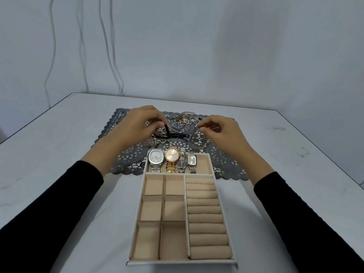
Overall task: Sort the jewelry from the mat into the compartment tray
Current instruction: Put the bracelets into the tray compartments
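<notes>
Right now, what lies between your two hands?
Head view: a silver chain and a dark cord on the mat, between left hand and right hand.

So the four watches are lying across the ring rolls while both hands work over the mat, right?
No. The head view shows the four watches in the tray's long far compartment; the ring rolls are bare. The left hand and right hand do work over the mat.

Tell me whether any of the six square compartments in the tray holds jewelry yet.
No, the six square compartments of the tray show only bare beige lining; the four watches lie in its far compartment.
</notes>
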Tool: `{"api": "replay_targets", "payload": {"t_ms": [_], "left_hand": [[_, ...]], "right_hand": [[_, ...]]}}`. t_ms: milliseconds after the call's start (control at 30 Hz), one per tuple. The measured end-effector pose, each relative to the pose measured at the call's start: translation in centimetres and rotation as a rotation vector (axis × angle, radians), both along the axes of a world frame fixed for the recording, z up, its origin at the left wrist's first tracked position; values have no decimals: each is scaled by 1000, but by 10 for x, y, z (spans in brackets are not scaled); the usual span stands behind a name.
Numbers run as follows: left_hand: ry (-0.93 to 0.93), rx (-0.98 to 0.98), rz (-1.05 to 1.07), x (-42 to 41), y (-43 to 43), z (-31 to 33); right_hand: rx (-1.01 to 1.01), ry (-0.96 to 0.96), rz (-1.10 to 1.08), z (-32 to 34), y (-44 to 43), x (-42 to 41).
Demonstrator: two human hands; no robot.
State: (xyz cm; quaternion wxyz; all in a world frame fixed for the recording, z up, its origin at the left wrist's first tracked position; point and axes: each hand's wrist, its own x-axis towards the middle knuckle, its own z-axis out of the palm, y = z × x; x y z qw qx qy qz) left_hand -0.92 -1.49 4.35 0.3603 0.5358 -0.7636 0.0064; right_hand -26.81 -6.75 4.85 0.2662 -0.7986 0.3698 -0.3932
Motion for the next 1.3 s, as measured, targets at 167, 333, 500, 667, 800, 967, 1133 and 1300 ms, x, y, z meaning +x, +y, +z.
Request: {"api": "replay_targets", "payload": {"t_ms": [167, 333, 500, 667, 800, 967, 1133, 1300], "left_hand": [[112, -85, 29, -5, 9, 6], [210, -103, 91, -8, 16, 13], [271, -79, 104, -8, 23, 14], [384, -100, 92, -8, 35, 19], [496, -80, 85, -9, 47, 21], [611, -75, 57, -5, 61, 20], [691, -81, 30, -4, 79, 19], [706, -85, 15, -4, 92, 17]], "right_hand": [[-5, -59, -25, 6, 6, -1], [-2, -79, -25, 9, 10, -2], [7, -104, -13, 11, 13, -2], [37, -172, 21, 18, 21, -2], [81, -239, 87, 24, 33, -1], [149, -264, 199, 28, 48, 0], [198, -278, 350, 27, 63, 1], [280, -235, 506, 25, 77, 2]]}}
